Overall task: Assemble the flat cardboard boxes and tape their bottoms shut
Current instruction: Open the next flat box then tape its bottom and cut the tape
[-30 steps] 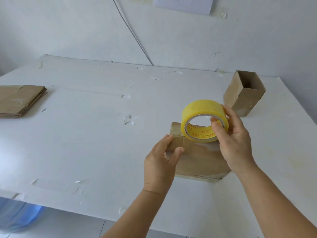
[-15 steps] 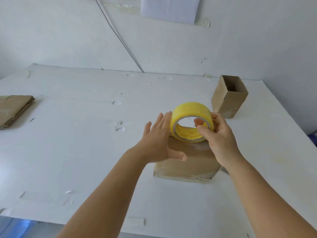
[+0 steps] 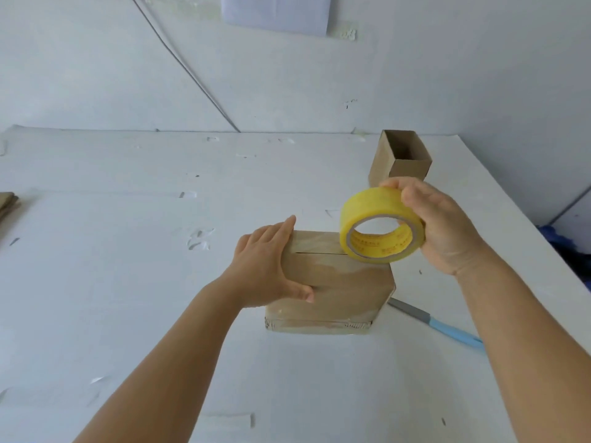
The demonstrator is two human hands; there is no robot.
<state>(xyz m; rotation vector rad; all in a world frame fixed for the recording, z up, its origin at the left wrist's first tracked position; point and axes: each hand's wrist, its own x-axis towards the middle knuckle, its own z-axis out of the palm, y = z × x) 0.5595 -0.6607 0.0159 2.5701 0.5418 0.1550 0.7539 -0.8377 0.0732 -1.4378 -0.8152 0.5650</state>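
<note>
A: On the left, what is the left hand doing?
B: Fingers straight, pressing the cardboard box, which stands mid-desk with its flaps up.
A: And on the right?
B: The right hand grips the yellow tape roll just above the box. If the pressing eases, I reckon the flaps spring apart and the tape wrinkles.

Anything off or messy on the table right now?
Minor only. Torn tape scraps are stuck across the white table. A blue-handled tool lies half hidden behind the cardboard box, beside the right arm. The box under the left hand looks intact; the right hand holds the yellow tape roll.
</note>
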